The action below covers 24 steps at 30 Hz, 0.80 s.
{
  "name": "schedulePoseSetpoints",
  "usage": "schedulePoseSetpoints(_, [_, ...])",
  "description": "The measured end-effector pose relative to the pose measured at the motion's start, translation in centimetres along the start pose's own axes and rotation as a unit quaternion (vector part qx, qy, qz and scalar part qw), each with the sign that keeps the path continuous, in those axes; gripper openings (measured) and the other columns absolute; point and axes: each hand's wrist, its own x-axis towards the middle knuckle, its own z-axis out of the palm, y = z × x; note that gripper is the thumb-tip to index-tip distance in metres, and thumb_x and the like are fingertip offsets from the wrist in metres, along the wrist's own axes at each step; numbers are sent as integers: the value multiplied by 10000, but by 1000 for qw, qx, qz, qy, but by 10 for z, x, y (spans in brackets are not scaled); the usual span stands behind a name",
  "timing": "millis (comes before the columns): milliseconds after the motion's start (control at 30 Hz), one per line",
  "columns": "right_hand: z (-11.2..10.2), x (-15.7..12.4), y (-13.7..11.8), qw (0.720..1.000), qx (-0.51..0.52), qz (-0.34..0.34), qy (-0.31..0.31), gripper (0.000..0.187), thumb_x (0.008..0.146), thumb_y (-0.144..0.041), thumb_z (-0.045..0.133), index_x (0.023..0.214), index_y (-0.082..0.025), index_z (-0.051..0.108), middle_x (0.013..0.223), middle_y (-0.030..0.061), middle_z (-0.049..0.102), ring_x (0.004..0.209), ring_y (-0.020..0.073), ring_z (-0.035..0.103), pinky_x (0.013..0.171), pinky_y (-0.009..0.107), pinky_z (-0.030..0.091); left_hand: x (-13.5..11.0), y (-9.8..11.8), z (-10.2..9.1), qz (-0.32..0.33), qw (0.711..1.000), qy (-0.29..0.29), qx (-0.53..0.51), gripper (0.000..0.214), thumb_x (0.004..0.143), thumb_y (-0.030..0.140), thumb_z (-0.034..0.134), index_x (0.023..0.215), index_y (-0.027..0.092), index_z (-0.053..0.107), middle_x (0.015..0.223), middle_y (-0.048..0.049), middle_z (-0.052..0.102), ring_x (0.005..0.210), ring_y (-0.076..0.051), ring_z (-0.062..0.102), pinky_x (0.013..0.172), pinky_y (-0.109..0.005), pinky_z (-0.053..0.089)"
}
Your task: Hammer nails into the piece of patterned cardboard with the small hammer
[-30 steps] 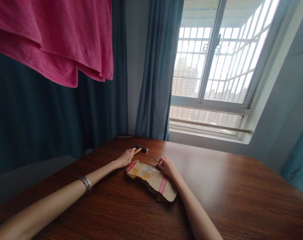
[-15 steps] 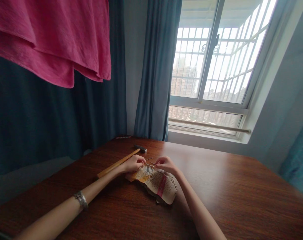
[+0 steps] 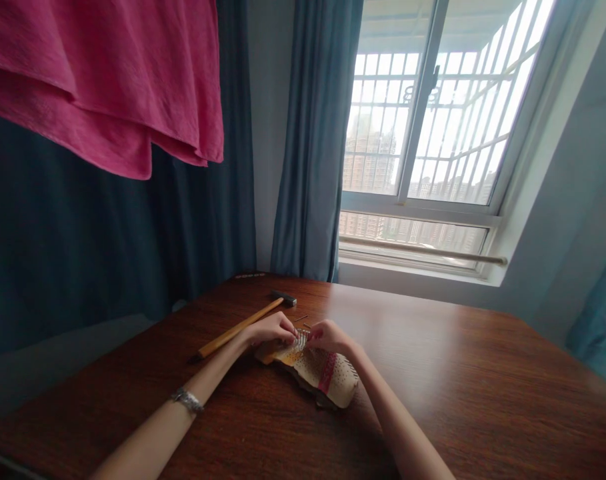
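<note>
A pale, worn slab (image 3: 340,393) peppered with small holes lies on the table, with a pink stripe (image 3: 327,372) across it and yellowish patches at its left part. A row of thin nails (image 3: 301,338) stands up from its far edge, and more line its right end. My left hand (image 3: 273,329) is closed, its fingertips pinched at the left side of the nail row. From the right, my right hand (image 3: 329,335) reaches over the slab with curled fingers close to the same nails. Whatever sits between either hand's fingertips is too small to make out.
A hammer (image 3: 240,329) with a wooden handle lies left of the slab, its dark head pointing away. Two loose nails (image 3: 303,318) lie beyond the slab. The brown wooden table (image 3: 483,387) reaches toward the window and blue curtains. A pink cloth (image 3: 107,87) hangs at upper left.
My right hand has come nearer over the slab, away from the loose nails. My left fingertips have shifted slightly right and closer to the nail row. The view has moved a little.
</note>
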Motion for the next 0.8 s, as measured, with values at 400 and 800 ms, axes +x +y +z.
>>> schedulePoseSetpoints(400, [-6, 6, 13, 992, 6, 77, 101, 165, 724, -214, 511, 745, -124, 647, 665, 29, 660, 556, 106, 562, 490, 185, 402, -2, -1, 10, -2, 999, -8, -31, 193, 635, 266, 541, 632, 116, 662, 562, -19, 595, 504, -110, 515, 511, -222, 413])
schedulePoseSetpoints(800, [5, -4, 19, 959, -180, 133, 173, 199, 793, -200, 479, 763, -176, 675, 884, 107, 647, 832, 184, 561, 688, 252, 376, -1, 2, 10, 18, 999, 30, -1, 321, 652, 397, 592, 752, 107, 686, 693, -40, 609, 569, -116, 509, 449, -195, 414])
